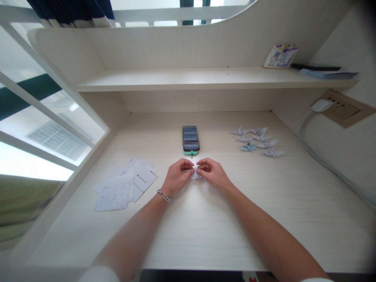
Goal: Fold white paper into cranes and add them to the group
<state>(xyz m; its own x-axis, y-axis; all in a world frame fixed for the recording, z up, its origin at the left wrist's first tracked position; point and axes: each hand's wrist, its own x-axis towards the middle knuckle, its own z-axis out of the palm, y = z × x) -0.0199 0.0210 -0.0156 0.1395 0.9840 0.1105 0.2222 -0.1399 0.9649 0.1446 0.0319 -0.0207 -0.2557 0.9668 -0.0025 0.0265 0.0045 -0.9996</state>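
Observation:
Both hands meet over the middle of the desk around a small folded piece of white paper [196,176]. My left hand [179,175], with a chain bracelet at the wrist, pinches the paper's left side between thumb and fingers. On the other side my right hand [214,172] pinches it the same way. Fingers cover much of the paper, so its exact shape is hard to make out. Just beyond the hands lies a phone [190,139] with a green lower edge. Several folded paper cranes [268,144] sit to the right, one of them a light blue crane [248,147].
Loose sheets of paper [117,188] with writing overlap on the left of the desk [188,235]. A shelf [176,78] at the back holds a small colourful packet [281,56]. On the right wall, a white plug [322,105] with a grey cable sits in a socket panel [346,109].

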